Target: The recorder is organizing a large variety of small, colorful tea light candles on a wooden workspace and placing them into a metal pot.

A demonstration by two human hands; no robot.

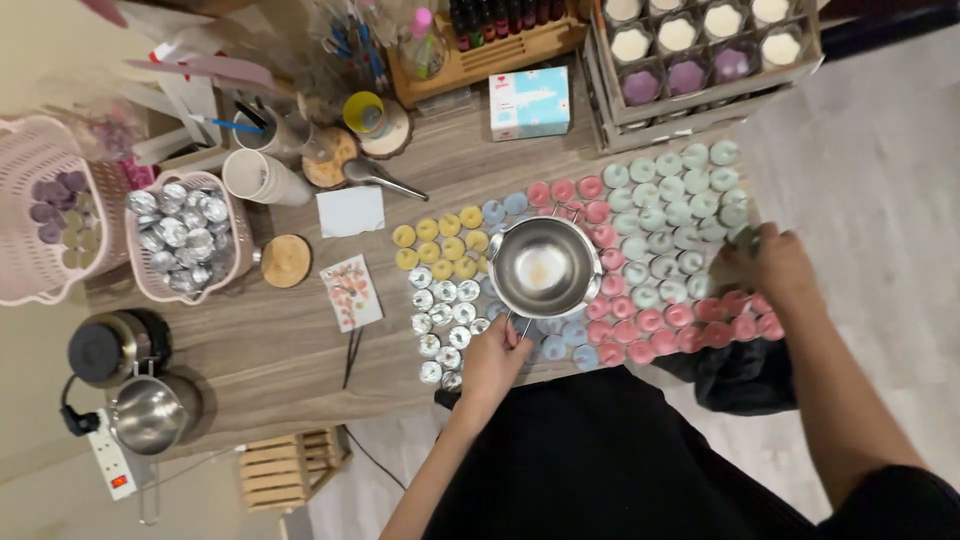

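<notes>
My left hand (pixel 493 358) grips the handle of a small steel pouring pot (pixel 545 268), which hovers over rows of small round candles on the wooden table (pixel 270 350). A little pale wax lies in the pot's bottom. The candles lie in colour groups: yellow (pixel 440 243), empty silver cups (pixel 440 320), pink (pixel 650 320), pale green (pixel 670 215) and light blue (pixel 560 348). My right hand (pixel 768 262) rests on the candles at the table's right edge, fingers curled on one pale green cup.
A pink basket of silver cups (pixel 185 240) and another pink basket (pixel 40 215) stand at left. A kettle (pixel 110 345) and steel pot (pixel 150 412) sit at front left. A wooden crate of filled candles (pixel 700 55), a small box (pixel 530 102), cups and tools line the back.
</notes>
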